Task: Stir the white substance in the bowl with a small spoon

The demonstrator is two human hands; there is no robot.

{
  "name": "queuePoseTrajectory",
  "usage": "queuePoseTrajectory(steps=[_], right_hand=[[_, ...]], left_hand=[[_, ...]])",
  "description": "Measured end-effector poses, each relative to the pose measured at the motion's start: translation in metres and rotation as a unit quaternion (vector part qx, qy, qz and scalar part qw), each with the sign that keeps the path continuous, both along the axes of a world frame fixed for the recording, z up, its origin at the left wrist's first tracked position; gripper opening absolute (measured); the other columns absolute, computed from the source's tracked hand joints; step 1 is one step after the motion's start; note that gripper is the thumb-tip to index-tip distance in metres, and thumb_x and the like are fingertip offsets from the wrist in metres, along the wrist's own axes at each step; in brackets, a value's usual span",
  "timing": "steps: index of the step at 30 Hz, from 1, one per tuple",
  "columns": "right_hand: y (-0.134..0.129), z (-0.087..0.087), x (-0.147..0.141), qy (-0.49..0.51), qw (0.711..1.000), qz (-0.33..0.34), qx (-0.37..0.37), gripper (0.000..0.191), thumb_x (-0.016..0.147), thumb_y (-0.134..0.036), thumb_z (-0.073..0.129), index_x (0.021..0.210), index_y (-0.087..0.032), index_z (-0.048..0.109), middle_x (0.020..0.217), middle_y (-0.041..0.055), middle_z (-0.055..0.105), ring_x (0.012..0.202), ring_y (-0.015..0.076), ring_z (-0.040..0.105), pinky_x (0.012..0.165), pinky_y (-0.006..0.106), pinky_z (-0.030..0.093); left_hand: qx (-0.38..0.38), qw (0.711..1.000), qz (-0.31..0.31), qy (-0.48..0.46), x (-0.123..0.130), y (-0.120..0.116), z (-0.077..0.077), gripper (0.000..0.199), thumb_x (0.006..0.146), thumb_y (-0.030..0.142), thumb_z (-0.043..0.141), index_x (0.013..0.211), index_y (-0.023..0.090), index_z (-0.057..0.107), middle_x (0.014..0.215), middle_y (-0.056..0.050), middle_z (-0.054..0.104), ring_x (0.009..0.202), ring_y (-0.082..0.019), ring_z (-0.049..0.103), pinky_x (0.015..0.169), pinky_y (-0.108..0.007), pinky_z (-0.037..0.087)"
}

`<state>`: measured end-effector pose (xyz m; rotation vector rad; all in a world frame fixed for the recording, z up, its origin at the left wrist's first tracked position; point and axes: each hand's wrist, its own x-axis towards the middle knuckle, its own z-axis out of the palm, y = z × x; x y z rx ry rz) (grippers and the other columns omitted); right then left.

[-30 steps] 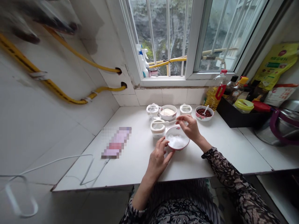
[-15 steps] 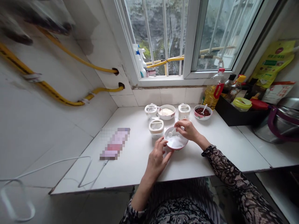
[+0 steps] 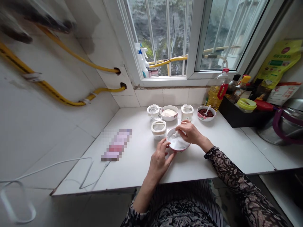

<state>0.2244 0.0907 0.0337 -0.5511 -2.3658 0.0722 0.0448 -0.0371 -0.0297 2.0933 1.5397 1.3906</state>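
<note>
A small red-rimmed bowl (image 3: 178,142) filled with a white powder or fine granules (image 3: 177,143) was held on the white table (image 3: 132,167), near its front edge. Its exact contents could not be told from this view. A small spoon (image 3: 175,135) stood in the bowl, its handle mostly hidden by the right hand (image 3: 190,132). The right fingers (image 3: 181,126) were drawn together above the rim and appeared to be clamped on the spoon's handle. The left hand (image 3: 159,164) was placed at the bowl's 8 o'clock, with the left fingers (image 3: 164,145) slightly apart and curved against the rim.

A lidded round container (image 3: 158,129) was set just beside the bowl at 10 o'clock. Farther off at 11 o'clock were a small glass jar (image 3: 153,111) and a white bowl of pale paste (image 3: 169,113). A second glass jar (image 3: 187,112) stood at 12 o'clock, and a floral bowl of red beans (image 3: 206,113) with a white spoon (image 3: 208,110) at 1 o'clock. A black tray (image 3: 239,118) at 2 o'clock carried bottles and a yellow-lidded jar (image 3: 246,105), with a cooking-oil bottle (image 3: 216,93) beside it. A pixelated object (image 3: 115,145) and a white cable (image 3: 91,170) lay at 9 o'clock.
</note>
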Motion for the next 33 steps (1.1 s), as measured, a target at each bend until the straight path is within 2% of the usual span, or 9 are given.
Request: queuePoseTrajectory(steps=[12, 15, 18, 21, 25, 27, 29, 32, 33], right_hand=[[0.003, 0.002, 0.0, 0.117, 0.975, -0.066, -0.179, 0.018, 0.075, -0.009, 0.052, 0.069, -0.02, 0.065, 0.058, -0.0017, 0.07, 0.056, 0.0132, 0.059, 0.088, 0.035, 0.048], [0.003, 0.003, 0.0, 0.174, 0.94, -0.072, -0.284, 0.015, 0.072, -0.014, 0.051, 0.069, -0.02, 0.065, 0.056, -0.0014, 0.068, 0.055, 0.0139, 0.062, 0.072, 0.03, 0.051], [0.005, 0.005, 0.001, 0.244, 0.882, -0.081, -0.396, 0.013, 0.067, -0.018, 0.052, 0.068, -0.019, 0.065, 0.053, -0.0013, 0.066, 0.053, 0.0149, 0.063, 0.059, 0.026, 0.05], [0.008, 0.007, 0.002, 0.291, 0.837, -0.082, -0.456, 0.011, 0.064, -0.02, 0.055, 0.066, -0.018, 0.065, 0.05, -0.001, 0.064, 0.051, 0.0144, 0.061, 0.058, 0.027, 0.051], [0.01, 0.009, 0.0, 0.33, 0.808, -0.062, -0.484, 0.01, 0.065, -0.024, 0.061, 0.069, -0.017, 0.066, 0.055, 0.0008, 0.067, 0.053, 0.0143, 0.062, 0.061, 0.028, 0.053], [0.007, 0.01, -0.005, 0.343, 0.809, -0.045, -0.475, 0.012, 0.068, -0.028, 0.063, 0.074, -0.017, 0.066, 0.061, 0.0025, 0.071, 0.058, 0.0156, 0.065, 0.064, 0.03, 0.054], [0.002, 0.01, -0.013, 0.35, 0.825, -0.033, -0.442, 0.015, 0.075, -0.031, 0.063, 0.082, -0.018, 0.065, 0.07, 0.0047, 0.074, 0.065, 0.0176, 0.068, 0.066, 0.031, 0.055], [-0.008, 0.008, -0.025, 0.325, 0.881, -0.029, -0.344, 0.017, 0.087, -0.033, 0.057, 0.094, -0.02, 0.064, 0.087, 0.0075, 0.077, 0.078, 0.0199, 0.072, 0.071, 0.033, 0.055], [-0.011, 0.006, -0.029, 0.305, 0.906, -0.03, -0.292, 0.016, 0.091, -0.031, 0.055, 0.096, -0.02, 0.065, 0.09, 0.0077, 0.077, 0.081, 0.0198, 0.072, 0.078, 0.036, 0.055]], left_hand=[[0.0, 1.0, 0.003, 0.004, 0.0, 0.0, 0.0, 0.033, 0.088, 0.022, 0.063, 0.119, 0.023, 0.052, 0.133, -0.013, 0.055, 0.098, -0.021, 0.07, 0.068, -0.03, 0.065], [0.0, 1.0, 0.0, -0.001, 0.001, 0.0, 0.0, 0.033, 0.088, 0.022, 0.063, 0.119, 0.023, 0.052, 0.133, -0.013, 0.055, 0.095, -0.02, 0.07, 0.069, -0.03, 0.065], [-0.003, 1.0, -0.002, -0.001, 0.0, 0.0, 0.0, 0.033, 0.088, 0.022, 0.063, 0.119, 0.023, 0.052, 0.134, -0.013, 0.055, 0.096, -0.019, 0.07, 0.069, -0.03, 0.065], [-0.002, 1.0, -0.004, 0.0, -0.001, 0.0, 0.001, 0.033, 0.087, 0.021, 0.064, 0.119, 0.023, 0.052, 0.134, -0.013, 0.055, 0.097, -0.02, 0.07, 0.069, -0.029, 0.065], [-0.004, 1.0, -0.004, 0.002, -0.001, 0.0, 0.001, 0.034, 0.087, 0.021, 0.064, 0.119, 0.023, 0.052, 0.134, -0.013, 0.055, 0.097, -0.02, 0.07, 0.069, -0.03, 0.065], [-0.002, 1.0, -0.002, 0.003, -0.001, 0.001, 0.0, 0.033, 0.088, 0.022, 0.064, 0.119, 0.023, 0.052, 0.134, -0.013, 0.055, 0.097, -0.02, 0.07, 0.068, -0.03, 0.065], [0.0, 1.0, 0.0, 0.005, 0.0, 0.001, -0.001, 0.033, 0.088, 0.023, 0.063, 0.119, 0.023, 0.052, 0.133, -0.013, 0.055, 0.095, -0.02, 0.07, 0.067, -0.03, 0.065], [-0.002, 1.0, 0.003, 0.007, 0.0, 0.001, -0.002, 0.032, 0.089, 0.023, 0.061, 0.119, 0.023, 0.051, 0.133, -0.013, 0.054, 0.088, -0.018, 0.07, 0.067, -0.031, 0.065], [-0.002, 1.0, 0.004, 0.007, 0.0, 0.001, -0.003, 0.032, 0.089, 0.023, 0.061, 0.12, 0.023, 0.051, 0.134, -0.013, 0.054, 0.086, -0.017, 0.07, 0.067, -0.031, 0.065]])
